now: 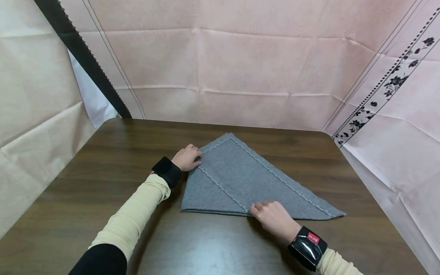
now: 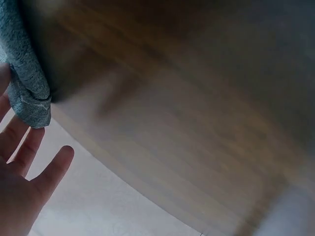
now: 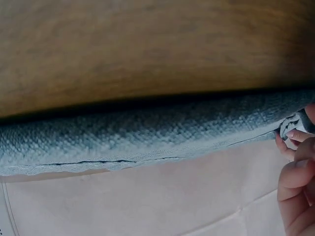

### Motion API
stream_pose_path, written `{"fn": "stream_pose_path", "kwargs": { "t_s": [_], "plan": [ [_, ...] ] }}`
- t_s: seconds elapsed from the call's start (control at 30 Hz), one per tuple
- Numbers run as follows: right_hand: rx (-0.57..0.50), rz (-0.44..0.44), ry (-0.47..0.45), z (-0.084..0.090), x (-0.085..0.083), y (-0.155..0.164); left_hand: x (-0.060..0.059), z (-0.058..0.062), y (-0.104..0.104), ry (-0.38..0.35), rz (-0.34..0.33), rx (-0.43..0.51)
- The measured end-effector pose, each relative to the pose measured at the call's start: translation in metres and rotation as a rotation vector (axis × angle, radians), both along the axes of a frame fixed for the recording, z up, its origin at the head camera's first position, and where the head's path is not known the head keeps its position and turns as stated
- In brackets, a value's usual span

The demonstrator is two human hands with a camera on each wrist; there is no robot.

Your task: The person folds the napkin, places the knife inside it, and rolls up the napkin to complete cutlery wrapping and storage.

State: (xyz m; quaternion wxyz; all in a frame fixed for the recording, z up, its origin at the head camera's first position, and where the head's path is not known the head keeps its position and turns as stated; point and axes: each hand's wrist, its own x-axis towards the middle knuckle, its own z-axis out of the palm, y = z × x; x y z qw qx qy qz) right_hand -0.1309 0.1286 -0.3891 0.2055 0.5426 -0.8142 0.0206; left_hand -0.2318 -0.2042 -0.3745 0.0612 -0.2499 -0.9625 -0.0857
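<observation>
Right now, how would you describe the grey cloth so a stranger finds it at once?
On the dark wooden table lies the grey cloth, folded into a triangle. White stitching runs along its edges, and the left hand and right hand pinch two of its corners.

Long sleeves of pale cream-yellow knit are being worn on both arms, and a black layer is being shown at the upper part of the left arm, well back from the hand. A black fabric band is being worn round the wrist just behind the left hand (image 1: 187, 157). Just behind the right hand (image 1: 274, 218), a glossy black wrist unit is being worn, and it is being marked by a small red label with pale lettering too small to read.
</observation>
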Motion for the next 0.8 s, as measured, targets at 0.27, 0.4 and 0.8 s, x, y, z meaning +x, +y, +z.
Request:
{"fn": "stream_pose_path", "kwargs": {
  "t_s": [0.27, 0.4, 0.8],
  "plan": [
    [-0.028, 0.015, 0.046, -0.0025, -0.0001, 0.0008, -0.0002, 0.0013, 0.0040, -0.003, 0.025, -0.034],
    [-0.032, 0.018, 0.063, -0.0025, -0.0001, 0.0005, -0.0008, 0.0009, 0.0043, -0.010, 0.036, -0.042],
    [-0.036, 0.021, 0.075, -0.0050, -0.0006, 0.0007, -0.0005, 0.0018, 0.0062, -0.032, 0.058, -0.059]
  ]
}}
